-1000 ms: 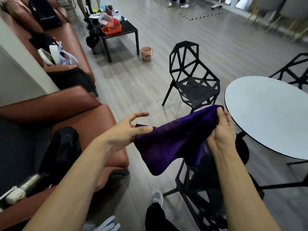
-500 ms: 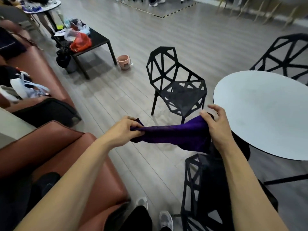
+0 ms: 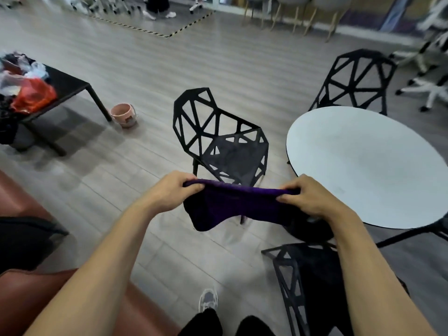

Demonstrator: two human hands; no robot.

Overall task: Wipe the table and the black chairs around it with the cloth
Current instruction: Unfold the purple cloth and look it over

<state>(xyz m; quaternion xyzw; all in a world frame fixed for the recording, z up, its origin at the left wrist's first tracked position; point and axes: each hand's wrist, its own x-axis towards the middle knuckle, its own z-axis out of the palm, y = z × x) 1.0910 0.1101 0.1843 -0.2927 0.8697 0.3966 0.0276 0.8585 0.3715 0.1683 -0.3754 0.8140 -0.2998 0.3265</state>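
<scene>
while the cloth [image 3: 230, 209] hangs in the air at the centre of the frame, touching nothing yet, both hands pinch its top edge: the left hand [image 3: 169, 190] is closed on the left corner and the right hand [image 3: 312, 197] is closed on the right corner, each grip clamped on the purple fabric. held taut along the top with the rest sagging below, it looks as though the person is spreading or folding it to get a flat wiping face — a judgement, not something shown.

the round white bench [image 3: 363, 166] sits at the right of the frame, just beside the right hand, its top bare. three black chairs show around it: one black chair [image 3: 223, 144] just above the cloth in the middle of the frame, a second chair [image 3: 356, 81] at the upper right behind the bench, and a third chair [image 3: 305, 282] at the lower right, partly hidden by the right forearm. no wiping seems to have begun.

away from the task — a low black side table [image 3: 70, 86] at the upper left carries bags, among them a red bag [image 3: 31, 95], and a pink bucket [image 3: 123, 115] stands on the floor beside it. a brown sofa [image 3: 29, 292] fills the lower left. the nearest chair stands between the person and the bench edge, so reaching the bench likely means leaning over it or stepping round.
</scene>
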